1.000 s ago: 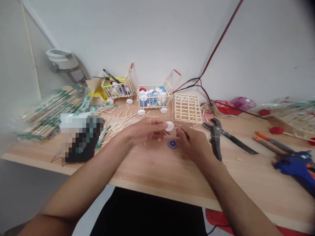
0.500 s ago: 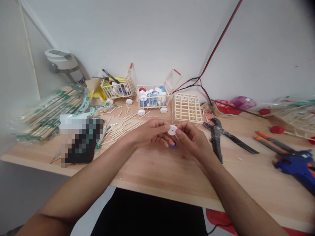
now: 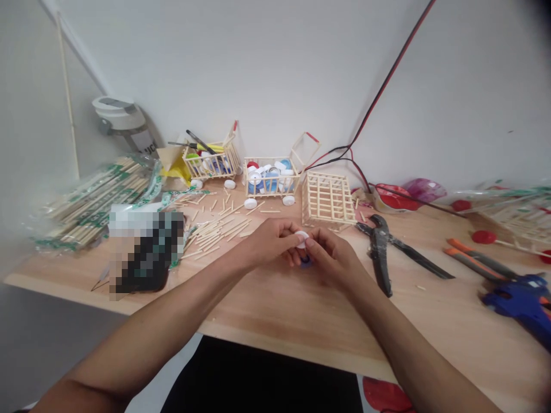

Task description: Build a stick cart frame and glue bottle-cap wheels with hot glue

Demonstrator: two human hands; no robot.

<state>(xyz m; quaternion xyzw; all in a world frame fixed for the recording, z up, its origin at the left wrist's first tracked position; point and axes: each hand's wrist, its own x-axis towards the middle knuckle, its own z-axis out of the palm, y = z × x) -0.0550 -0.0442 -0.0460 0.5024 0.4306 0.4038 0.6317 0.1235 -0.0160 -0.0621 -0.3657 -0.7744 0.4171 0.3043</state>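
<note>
The left hand (image 3: 271, 244) and right hand (image 3: 331, 258) were held together at the centre of the table, palms turned inward and wrists raised off the wood. The left fingers (image 3: 289, 235) and right fingers (image 3: 316, 245) were nearly closed, meeting from opposite sides on a round white plastic cap (image 3: 302, 239). The cap was clamped between the fingertips, largely covered, with only a narrow white crescent showing at the top. Being round, it had no long axis; its exact facing could not be determined. A small round blue cap (image 3: 305, 262) lay directly below the fingers, partly hidden by them; contact could not be confirmed. Both forearms ran in from the lower corners toward the centre.

The light wooden table (image 3: 258, 310) carried loose cut wooden sticks (image 3: 215, 236) to the left of the hands. Black steel pliers with long handles (image 3: 381, 252) lay just right of the right hand. Beyond the hands stood a square wooden stick cage (image 3: 328, 201) and a wooden stick cart filled with plastic caps (image 3: 271, 178). A blue glue gun (image 3: 520, 304) lay at the far right.
</note>
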